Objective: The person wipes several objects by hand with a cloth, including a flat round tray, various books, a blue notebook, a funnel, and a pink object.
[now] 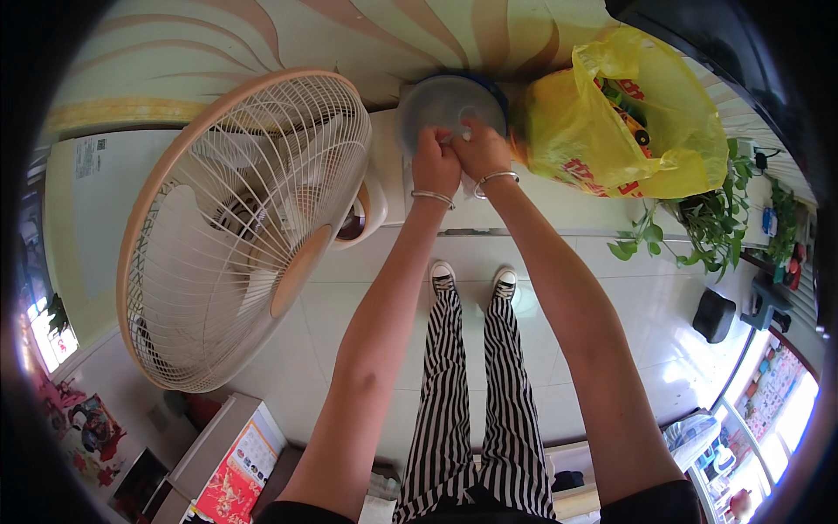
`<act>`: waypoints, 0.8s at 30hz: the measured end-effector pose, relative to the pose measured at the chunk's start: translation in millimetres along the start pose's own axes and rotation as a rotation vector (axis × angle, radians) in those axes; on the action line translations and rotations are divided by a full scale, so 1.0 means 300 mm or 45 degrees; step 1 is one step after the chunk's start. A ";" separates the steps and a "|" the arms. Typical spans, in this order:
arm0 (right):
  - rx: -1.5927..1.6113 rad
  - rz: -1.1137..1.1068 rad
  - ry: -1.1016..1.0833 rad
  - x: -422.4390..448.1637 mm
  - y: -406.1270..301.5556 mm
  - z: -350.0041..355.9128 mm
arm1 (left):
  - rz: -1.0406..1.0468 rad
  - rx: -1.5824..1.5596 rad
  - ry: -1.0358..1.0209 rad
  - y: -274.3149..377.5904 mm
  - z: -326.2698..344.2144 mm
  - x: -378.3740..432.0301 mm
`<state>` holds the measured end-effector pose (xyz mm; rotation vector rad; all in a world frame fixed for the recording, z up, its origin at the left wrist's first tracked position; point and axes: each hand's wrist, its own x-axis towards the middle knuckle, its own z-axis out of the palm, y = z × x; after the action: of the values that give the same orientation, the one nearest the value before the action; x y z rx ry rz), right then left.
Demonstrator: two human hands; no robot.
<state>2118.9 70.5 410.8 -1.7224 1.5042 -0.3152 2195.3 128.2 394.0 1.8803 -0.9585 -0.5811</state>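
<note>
My left hand (437, 164) and my right hand (483, 150) meet at the near edge of a round translucent plastic lid or container (435, 98) with a blue rim behind it. Between the curled fingers is a small piece of clear or whitish plastic film, pinched by both hands; part of it hangs below them (469, 186). A silver bangle circles each wrist. What lies under the fingers is partly hidden.
A large caged electric fan (245, 229) stands close on the left. On the right, a yellow plastic bag (563, 131) holds colourful items, beside a trailing green plant (710, 226). Below is a tiled floor (353, 314), with a black stool-like object (713, 316) at the right.
</note>
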 end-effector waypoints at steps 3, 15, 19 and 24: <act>-0.008 0.016 -0.032 0.043 0.014 0.020 | 0.028 -0.041 -0.008 -0.059 0.027 0.044; -0.065 0.009 -0.170 0.063 0.009 -0.006 | -0.033 0.038 -0.130 -0.058 0.024 0.064; -0.086 0.024 -0.191 0.057 -0.010 -0.026 | -0.089 0.042 -0.148 -0.045 0.030 0.059; -0.154 0.097 -0.213 0.042 -0.009 -0.018 | -0.072 0.087 -0.171 -0.045 0.026 0.048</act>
<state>2120.7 56.8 412.2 -1.7343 1.4873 -0.0397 2203.3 116.3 378.3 1.9540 -1.0258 -0.7238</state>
